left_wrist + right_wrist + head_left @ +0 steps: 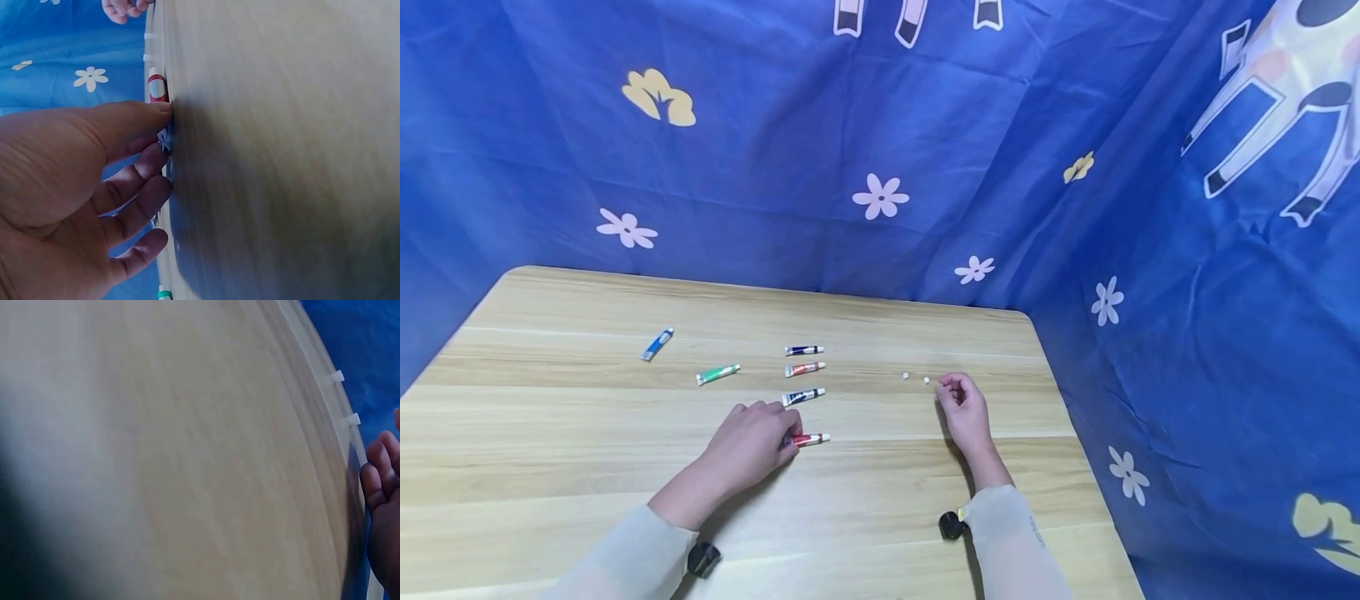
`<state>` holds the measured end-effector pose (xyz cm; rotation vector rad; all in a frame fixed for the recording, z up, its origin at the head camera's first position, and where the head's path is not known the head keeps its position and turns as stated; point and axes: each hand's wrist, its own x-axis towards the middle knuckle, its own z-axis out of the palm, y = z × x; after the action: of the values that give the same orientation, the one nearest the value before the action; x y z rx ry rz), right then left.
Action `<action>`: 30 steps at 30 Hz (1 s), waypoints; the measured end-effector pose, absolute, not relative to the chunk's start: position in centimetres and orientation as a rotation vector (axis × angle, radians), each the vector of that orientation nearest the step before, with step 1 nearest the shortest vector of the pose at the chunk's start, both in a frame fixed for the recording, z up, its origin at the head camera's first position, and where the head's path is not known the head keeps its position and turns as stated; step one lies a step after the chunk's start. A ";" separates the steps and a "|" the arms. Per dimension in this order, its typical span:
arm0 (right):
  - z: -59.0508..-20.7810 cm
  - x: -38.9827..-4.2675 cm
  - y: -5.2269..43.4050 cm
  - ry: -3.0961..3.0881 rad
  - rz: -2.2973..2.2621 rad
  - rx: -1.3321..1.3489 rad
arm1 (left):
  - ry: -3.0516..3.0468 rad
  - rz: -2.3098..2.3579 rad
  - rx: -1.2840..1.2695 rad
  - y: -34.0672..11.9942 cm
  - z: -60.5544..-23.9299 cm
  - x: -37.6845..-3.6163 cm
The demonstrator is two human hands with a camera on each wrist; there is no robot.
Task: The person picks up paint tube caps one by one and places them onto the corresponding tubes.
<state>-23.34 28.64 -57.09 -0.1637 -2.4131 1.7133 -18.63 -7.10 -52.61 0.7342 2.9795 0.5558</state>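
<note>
My left hand [751, 446] rests low over the table and holds a small red paint tube [812, 439] by its left end between thumb and fingers. The tube's white tip points right; in the left wrist view its red-banded end [157, 87] sticks out past the thumb, the rest hidden by the hand. My right hand [967, 417] is at the right, fingers bent and fingertips just right of two small white caps [927, 380]. Both white caps [354, 419] stand beyond its fingers in the right wrist view. I cannot tell whether those fingertips pinch anything.
Above the left hand, a dark blue tube [804, 350], an orange-red tube [805, 369] and a navy tube [803, 397] lie in a column. Farther left are a green tube [718, 374] and a light blue tube [658, 344]. A blue curtain [760, 167] hangs behind the wooden table [880, 517].
</note>
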 end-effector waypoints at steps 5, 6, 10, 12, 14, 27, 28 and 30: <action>-57.3 -24.0 28.6 -2.498 1.633 -0.145 | 2.966 0.555 0.714 -7.1 -52.5 -18.7; -57.3 -24.1 28.6 -2.515 1.616 -0.139 | 2.963 0.557 0.710 -7.1 -52.5 -18.7; -57.1 -24.6 28.3 -2.568 1.551 -0.115 | 2.950 0.562 0.708 -7.2 -52.3 -18.6; -57.0 -24.9 28.3 -2.585 1.519 -0.108 | 2.944 0.563 0.713 -7.2 -52.2 -18.6; -56.9 -25.1 28.4 -2.597 1.503 -0.100 | 2.938 0.562 0.718 -7.3 -52.1 -18.6; -57.5 -25.6 29.4 -2.658 1.441 -0.061 | 2.946 0.608 0.622 -9.5 -51.2 -19.1; -57.5 -25.7 29.4 -2.664 1.432 -0.050 | 2.949 0.608 0.601 -9.8 -51.1 -19.2; -57.7 -25.9 29.5 -2.681 1.402 -0.028 | 2.949 0.614 0.566 -10.6 -51.2 -19.4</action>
<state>-25.86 29.45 -57.66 -0.0277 -2.6806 1.4019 -19.43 -10.58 -51.18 0.5656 2.9488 0.6141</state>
